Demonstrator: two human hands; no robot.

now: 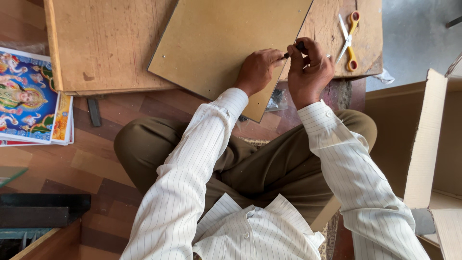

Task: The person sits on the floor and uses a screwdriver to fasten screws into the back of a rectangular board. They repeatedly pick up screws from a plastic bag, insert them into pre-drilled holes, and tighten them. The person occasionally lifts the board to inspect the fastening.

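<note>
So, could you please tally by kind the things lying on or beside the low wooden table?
Brown board: 1
Scissors, orange-handled: 1
Stack of colourful prints: 1
Cardboard box: 1
Small dark tool, held by both hands: 1
Total: 5

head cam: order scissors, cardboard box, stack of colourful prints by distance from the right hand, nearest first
From the right hand:
1. Scissors, just to its right on the low wooden table.
2. Cardboard box, on the floor at far right.
3. Stack of colourful prints, far left edge.
</note>
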